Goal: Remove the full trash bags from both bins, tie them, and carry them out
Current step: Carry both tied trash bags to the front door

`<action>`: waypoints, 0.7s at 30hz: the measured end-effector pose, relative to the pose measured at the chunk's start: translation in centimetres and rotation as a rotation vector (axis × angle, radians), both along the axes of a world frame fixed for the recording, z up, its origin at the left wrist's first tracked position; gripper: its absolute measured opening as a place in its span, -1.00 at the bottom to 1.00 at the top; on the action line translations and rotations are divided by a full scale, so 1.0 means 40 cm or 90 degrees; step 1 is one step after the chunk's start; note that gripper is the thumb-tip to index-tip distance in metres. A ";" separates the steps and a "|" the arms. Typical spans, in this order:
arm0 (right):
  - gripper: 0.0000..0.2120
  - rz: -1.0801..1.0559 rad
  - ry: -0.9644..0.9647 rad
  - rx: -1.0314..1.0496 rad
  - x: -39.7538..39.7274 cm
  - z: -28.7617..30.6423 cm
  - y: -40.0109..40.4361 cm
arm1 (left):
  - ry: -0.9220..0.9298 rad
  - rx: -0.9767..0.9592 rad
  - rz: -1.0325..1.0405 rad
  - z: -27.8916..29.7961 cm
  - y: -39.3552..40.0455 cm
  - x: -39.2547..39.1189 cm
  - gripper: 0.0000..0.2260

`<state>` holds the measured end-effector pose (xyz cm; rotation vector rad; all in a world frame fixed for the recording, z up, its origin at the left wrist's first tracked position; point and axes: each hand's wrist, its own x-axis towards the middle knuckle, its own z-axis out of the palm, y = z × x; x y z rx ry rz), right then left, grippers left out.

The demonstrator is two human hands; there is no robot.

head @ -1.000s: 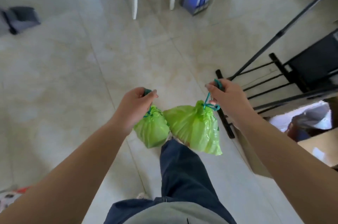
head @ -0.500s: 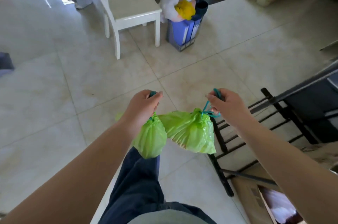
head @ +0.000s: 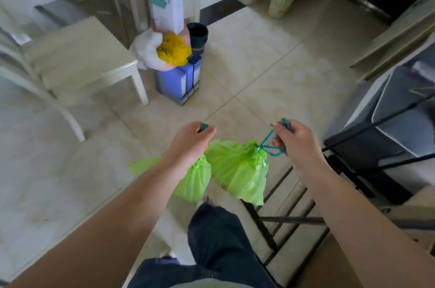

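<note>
Two tied green trash bags hang in front of me above the tiled floor. My left hand (head: 189,144) grips the teal drawstring of the left bag (head: 194,181), which hangs partly hidden under my wrist. My right hand (head: 295,139) pinches the teal drawstring loops of the right bag (head: 240,170), tied at its neck. The two bags touch each other. A small cream bin (head: 281,0) with a green liner stands far ahead by the wall.
A white chair (head: 77,61) stands at the left. A blue box (head: 177,80) stuffed with white and yellow bags and a dark cup sits ahead. A black metal rack (head: 289,212) and grey furniture (head: 388,127) crowd the right. Open tiled floor lies ahead toward the doorway.
I have walked forward carrying both bags; the chair, blue box and far bin have come closer. Both hands keep the same hold on the drawstrings.
</note>
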<state>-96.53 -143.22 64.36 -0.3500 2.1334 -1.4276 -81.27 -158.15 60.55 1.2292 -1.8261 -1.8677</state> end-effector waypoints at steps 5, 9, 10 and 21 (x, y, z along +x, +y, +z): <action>-0.89 -0.055 -0.019 -0.033 -0.310 -0.039 -0.193 | 0.021 0.023 0.005 -0.029 -0.199 -0.324 -0.78; -0.88 -0.048 -0.029 -0.021 -0.562 -0.023 -0.323 | -0.002 0.031 0.006 -0.009 -0.334 -0.584 -0.73; -0.88 -0.052 -0.027 -0.016 -0.627 -0.015 -0.355 | -0.010 0.027 0.002 -0.001 -0.365 -0.648 -0.74; -0.90 -0.148 -0.026 -0.065 -1.347 0.014 -0.659 | 0.031 0.006 -0.139 0.034 -0.704 -1.437 -0.76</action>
